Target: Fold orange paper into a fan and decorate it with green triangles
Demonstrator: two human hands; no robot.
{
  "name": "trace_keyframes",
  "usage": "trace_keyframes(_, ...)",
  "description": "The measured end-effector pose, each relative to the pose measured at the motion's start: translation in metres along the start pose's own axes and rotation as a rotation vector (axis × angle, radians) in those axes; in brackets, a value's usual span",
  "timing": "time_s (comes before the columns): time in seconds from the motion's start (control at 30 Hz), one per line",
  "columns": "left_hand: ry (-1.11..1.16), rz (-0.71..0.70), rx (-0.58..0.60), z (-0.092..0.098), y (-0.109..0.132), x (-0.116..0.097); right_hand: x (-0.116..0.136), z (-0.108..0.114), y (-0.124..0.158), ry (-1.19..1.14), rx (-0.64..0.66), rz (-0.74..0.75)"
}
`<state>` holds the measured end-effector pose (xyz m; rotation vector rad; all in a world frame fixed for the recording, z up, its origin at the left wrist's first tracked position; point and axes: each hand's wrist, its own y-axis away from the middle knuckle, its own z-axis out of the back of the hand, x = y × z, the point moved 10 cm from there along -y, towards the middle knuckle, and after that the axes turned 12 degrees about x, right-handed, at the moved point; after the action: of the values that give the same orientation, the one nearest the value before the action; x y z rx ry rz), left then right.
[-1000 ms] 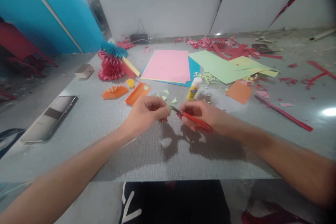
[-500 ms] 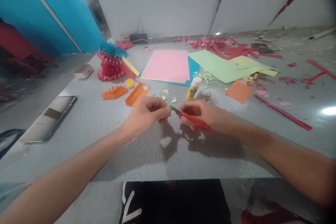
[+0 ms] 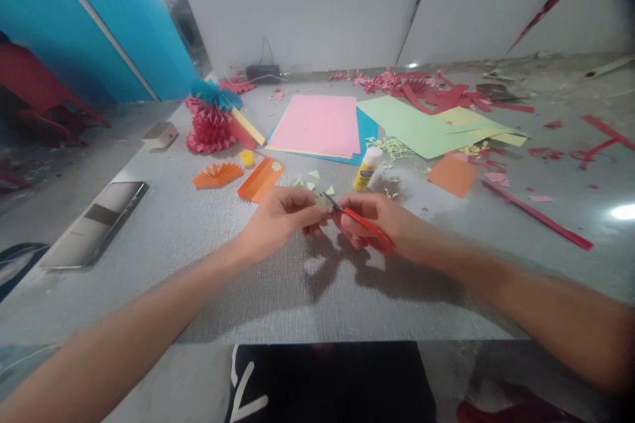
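From the head camera we see the left hand [image 3: 280, 221] pinching a small green paper scrap [image 3: 323, 201] over the gray table [image 3: 258, 304], its fingers hiding part of it. The right hand [image 3: 372, 221] is closed around the red-handled scissors [image 3: 364, 225], their tips at the scrap; we can't tell whether the blades are open. Beyond them stands a yellow glue stick [image 3: 366, 169], its label too blurred to read.

The scissors [image 3: 364, 228] have red handles and a dark blade; the scrap [image 3: 323, 200] at their tip is pale green; one sheet [image 3: 312, 125] is pink, another [image 3: 366, 129] blue, another [image 3: 411, 125] mint green; the fan [image 3: 217, 175] is orange; the rosette [image 3: 209, 129] is crimson; the worktop [image 3: 278, 304] is grey with a fine woven pattern.
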<state>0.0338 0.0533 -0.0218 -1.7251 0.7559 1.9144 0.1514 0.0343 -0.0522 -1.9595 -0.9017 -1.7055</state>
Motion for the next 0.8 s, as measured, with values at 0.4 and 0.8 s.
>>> trace_keyframes(0.4, -0.001, -0.041, 0.037, -0.0063, -0.0011, -0.0036, 0.0014, -0.005, 0.0003, -0.04, -0.047, 0.051)
trace_keyframes(0.8, -0.024, -0.046, 0.035, -0.006, -0.0014, -0.0065, 0.002, -0.0068, 0.001, -0.04, -0.062, 0.028)
